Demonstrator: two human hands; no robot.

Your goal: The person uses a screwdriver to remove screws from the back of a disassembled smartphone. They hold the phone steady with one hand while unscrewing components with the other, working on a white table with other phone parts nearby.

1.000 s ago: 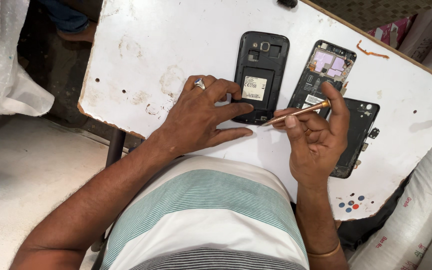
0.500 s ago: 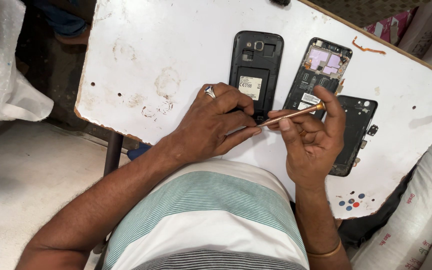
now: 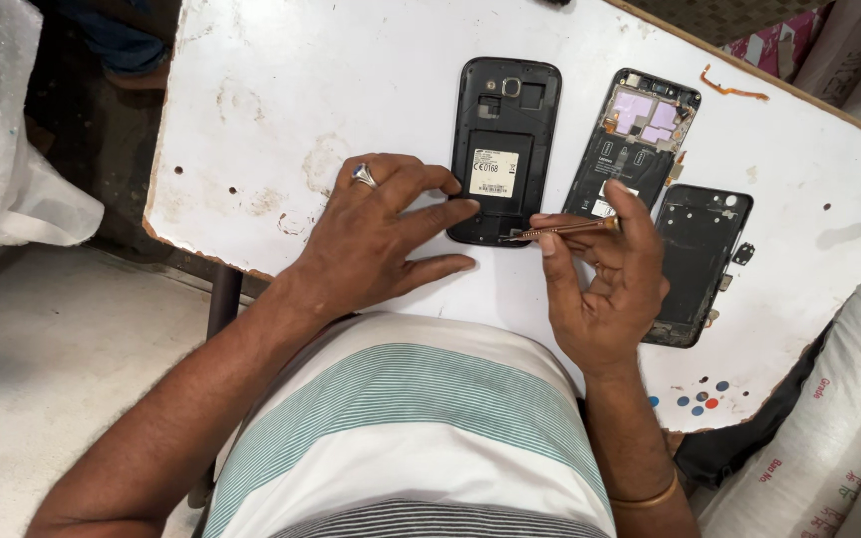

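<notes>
While the left hand (image 3: 381,234) lies flat, fingers released, steadying the black backless phone (image 3: 503,149) at mid-bench (image 3: 251,110), the right hand (image 3: 605,289) fingers pinch a screwdriver (image 3: 562,229) against its lower edge.

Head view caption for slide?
Left hand steadies open phone; right hand sets screwdriver tip at its lower edge.

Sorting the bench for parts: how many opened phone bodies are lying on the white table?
3: a black phone under the left hand, a phone with exposed circuit board in the middle, and a black frame partly behind the right hand.
</notes>
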